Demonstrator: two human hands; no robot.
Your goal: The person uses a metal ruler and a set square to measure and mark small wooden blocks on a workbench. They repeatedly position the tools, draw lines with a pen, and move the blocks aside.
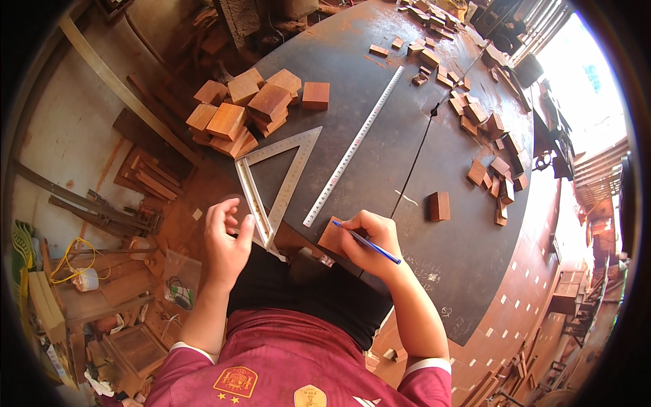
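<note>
A blue pen (369, 243) is in my right hand (374, 239), pinched by the fingers, its tip over a small wooden block (331, 236). That block lies at the near edge of the dark table, partly covered by my hand. My left hand (229, 234) hangs in the air just left of a metal triangle square (296, 178), its fingers loosely curled and apart, holding nothing. Left of centre, beyond the square, several wooden blocks (227, 121) are heaped. A long steel ruler (354, 146) lies flat between the square and a dark seam in the table.
One block (439, 206) stands alone right of my right hand. Many small offcuts (498, 173) are scattered along the right and far sides of the dark table (400, 163). A cluttered wooden bench (125, 288) with a yellow cord (74, 258) is at the left. Tiled floor (522, 271) shows at the right.
</note>
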